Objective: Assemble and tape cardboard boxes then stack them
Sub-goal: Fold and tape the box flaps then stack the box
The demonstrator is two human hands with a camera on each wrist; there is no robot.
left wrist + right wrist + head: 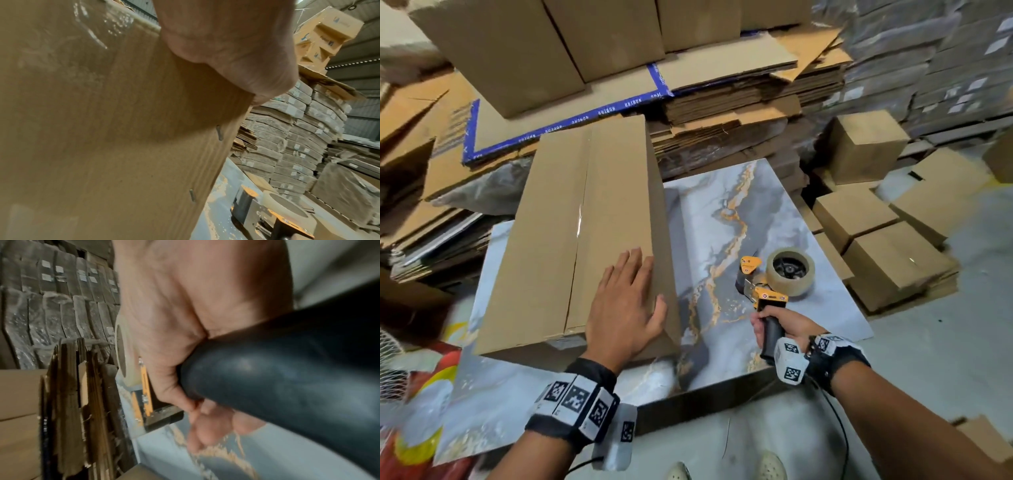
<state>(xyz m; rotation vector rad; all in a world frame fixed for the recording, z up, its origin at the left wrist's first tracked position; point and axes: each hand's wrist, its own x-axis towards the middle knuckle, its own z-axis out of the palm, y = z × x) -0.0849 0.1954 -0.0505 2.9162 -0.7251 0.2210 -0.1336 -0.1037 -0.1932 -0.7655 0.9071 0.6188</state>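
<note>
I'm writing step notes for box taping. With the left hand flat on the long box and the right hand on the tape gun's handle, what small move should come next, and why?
Probably let go of the tape gun and take the box in both hands for stacking. Shiny tape already seems to cover the top seam, the dispenser sits on the marble tabletop, the right hand grips only its handle, and the left hand lies flat on the box's near end.

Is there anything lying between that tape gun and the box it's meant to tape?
Nothing visible. The right hand grips the tape gun, and only bare marbled tabletop separates it from the box, where the left hand rests flat.
</note>
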